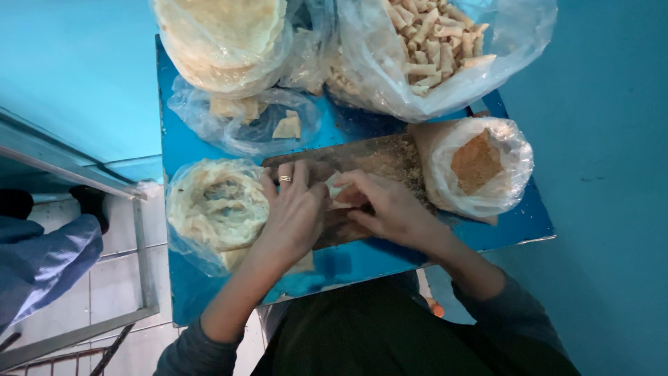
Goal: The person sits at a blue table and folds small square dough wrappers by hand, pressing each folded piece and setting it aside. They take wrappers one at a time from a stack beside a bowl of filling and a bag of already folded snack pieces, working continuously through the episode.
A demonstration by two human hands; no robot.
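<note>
My left hand [292, 212], with a ring on one finger, and my right hand [386, 205] meet over a brown wooden board [390, 157] on a small blue table [188, 150]. Between the fingertips of both hands sits a small pale piece of dough wrapper [337, 189], partly hidden by the fingers. Both hands pinch it. Crumbs of filling are scattered on the board.
A bag of torn thin wrappers [216, 205] lies left of my hands. A bag of brown crumbly filling [476, 163] stands at the right. At the back are a stack of round flat sheets [223, 38], a bag of scraps [271, 122] and a bag of rolled pieces [431, 42]. A person's sleeve [38, 261] is at far left.
</note>
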